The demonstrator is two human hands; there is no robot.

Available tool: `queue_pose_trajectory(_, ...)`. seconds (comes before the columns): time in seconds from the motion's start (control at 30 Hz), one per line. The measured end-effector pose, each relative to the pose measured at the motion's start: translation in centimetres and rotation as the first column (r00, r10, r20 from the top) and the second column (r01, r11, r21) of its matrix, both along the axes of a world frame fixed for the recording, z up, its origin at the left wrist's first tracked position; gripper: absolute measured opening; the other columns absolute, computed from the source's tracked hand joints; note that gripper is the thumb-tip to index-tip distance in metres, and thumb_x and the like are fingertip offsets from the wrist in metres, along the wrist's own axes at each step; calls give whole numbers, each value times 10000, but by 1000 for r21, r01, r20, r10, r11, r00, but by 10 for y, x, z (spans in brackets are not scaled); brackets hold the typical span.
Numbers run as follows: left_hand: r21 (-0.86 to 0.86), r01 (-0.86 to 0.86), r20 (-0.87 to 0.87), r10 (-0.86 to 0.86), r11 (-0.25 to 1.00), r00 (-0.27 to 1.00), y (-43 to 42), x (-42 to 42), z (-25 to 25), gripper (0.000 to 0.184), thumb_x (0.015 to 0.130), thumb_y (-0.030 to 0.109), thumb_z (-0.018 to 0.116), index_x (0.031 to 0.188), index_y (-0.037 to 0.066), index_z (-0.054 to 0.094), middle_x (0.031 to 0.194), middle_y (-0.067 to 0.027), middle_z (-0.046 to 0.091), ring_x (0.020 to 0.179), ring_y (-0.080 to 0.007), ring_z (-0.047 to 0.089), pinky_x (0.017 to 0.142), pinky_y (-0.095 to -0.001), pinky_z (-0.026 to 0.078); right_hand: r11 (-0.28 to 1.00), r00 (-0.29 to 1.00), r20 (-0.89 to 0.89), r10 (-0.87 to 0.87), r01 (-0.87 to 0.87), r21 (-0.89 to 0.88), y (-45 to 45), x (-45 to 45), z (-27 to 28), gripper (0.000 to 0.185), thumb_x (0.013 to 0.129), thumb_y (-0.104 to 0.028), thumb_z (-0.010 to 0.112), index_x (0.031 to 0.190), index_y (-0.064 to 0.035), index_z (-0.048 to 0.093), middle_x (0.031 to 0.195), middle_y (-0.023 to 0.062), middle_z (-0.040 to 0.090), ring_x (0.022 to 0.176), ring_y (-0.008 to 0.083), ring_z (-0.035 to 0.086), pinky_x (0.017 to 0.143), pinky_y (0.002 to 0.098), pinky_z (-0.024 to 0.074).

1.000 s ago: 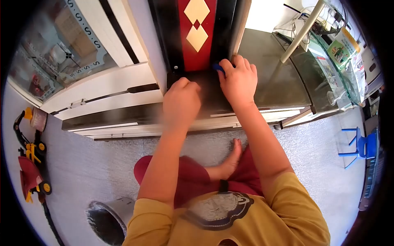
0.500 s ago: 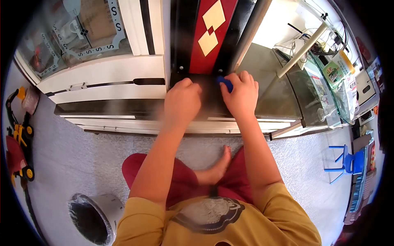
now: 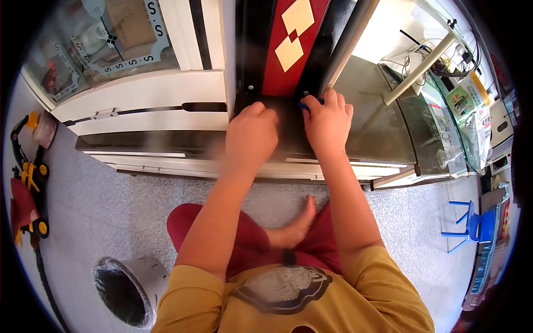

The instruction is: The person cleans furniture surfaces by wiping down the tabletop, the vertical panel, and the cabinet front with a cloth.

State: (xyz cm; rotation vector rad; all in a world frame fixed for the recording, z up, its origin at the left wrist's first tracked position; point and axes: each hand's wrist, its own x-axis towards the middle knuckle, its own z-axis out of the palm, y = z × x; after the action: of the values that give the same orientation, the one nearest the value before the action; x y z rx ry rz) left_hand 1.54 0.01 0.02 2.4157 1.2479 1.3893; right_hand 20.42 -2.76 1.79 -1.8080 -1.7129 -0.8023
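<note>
My right hand (image 3: 328,126) is closed around a small blue object (image 3: 303,105). Only a bit of blue shows past the thumb and fingers, so its kind is unclear. It is over the dark ledge (image 3: 291,125) at the foot of a black panel with a red stripe (image 3: 282,82) and cream diamonds. To the left, my left hand (image 3: 252,133) is curled into a fist above the same ledge, its back toward me. The fingers hide whatever may be inside it. A gap separates the two hands.
White cabinet drawers (image 3: 150,102) flank the ledge on the left. A glass shelf (image 3: 452,130) with cables and a packet stands right. On the floor are a lined bin (image 3: 147,280), a toy digger (image 3: 33,177) and a blue chair (image 3: 474,222).
The view has shifted slightly. My right hand has turned a little, and less of the blue object shows now. My left hand stays curled in nearly the same place.
</note>
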Motion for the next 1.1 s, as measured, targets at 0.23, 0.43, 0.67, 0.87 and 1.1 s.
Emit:
queue_pose_trajectory(0.23,149,-23,6,22,989,1000,-2,-2,-4,85,838,45,704,772,96,690,840,-80,626,833,-322,683,706,-470,571,989,987,-85,138,-142,-32,-3,-6,8,200,828,-191,865,1025,-216,835,1062,37,652,1060,264,635,878,437,459)
queue_pose_trajectory(0.43,307,5,75,-30,952,997,-5,-1,-6,107,775,58,707,724,88,618,788,-77,570,757,-316,644,630,-445,548,896,910,-42,412,-397,197,19,-44,26,258,791,-150,887,1037,-196,822,1043,18,630,1017,261,623,832,424,453)
queue_pose_trajectory(0.67,298,54,40,-69,953,997,-6,-7,-8,125,769,62,689,710,91,583,771,-78,567,720,-314,633,603,-444,536,896,907,155,391,-414,162,53,-50,8,276,723,-149,854,989,-212,813,1023,-19,608,978,240,599,804,419,427)
queue_pose_trajectory(0.87,273,34,35,-46,961,998,-5,-5,-11,124,784,56,684,705,86,593,752,-78,568,715,-310,640,605,-439,537,911,910,159,384,-401,93,50,-51,1,92,788,-201,744,852,-180,806,973,4,614,992,251,586,850,426,428)
queue_pose_trajectory(1.1,200,5,6,-6,980,1000,-4,-4,-17,94,760,58,682,683,88,636,758,-86,626,746,-331,677,643,-465,567,915,919,98,381,-390,103,37,-45,4,168,777,-176,794,939,-201,829,998,-9,621,994,242,604,842,420,433)
